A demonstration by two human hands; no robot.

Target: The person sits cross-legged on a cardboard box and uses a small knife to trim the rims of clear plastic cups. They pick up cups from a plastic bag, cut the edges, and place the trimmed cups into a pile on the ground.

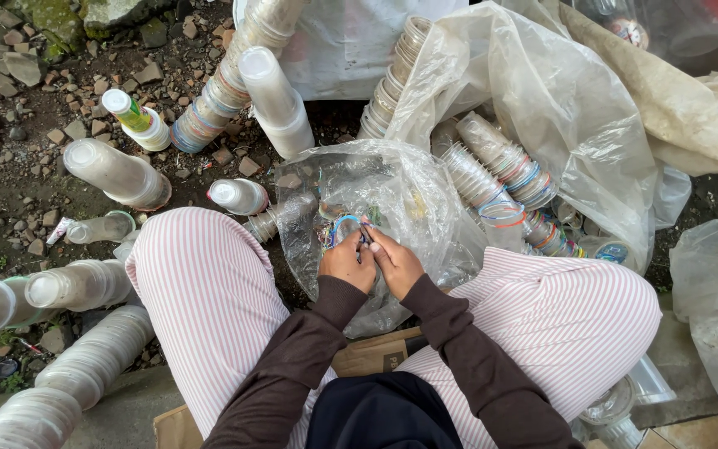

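Holding cup (344, 228) over bag (413, 199) of coloured rims

Tight spot btwn the knees: left hand (347, 264) and right hand (394, 263) sit touching, w/ the clear plastic bag (400, 199) crowding in front. Stacked cups (272, 96) block straight ahead, more stacks (85, 366) hem the left, big bag of cups (558, 108) walls the right. Only bare gravel ground (10, 166), far left, gives room.
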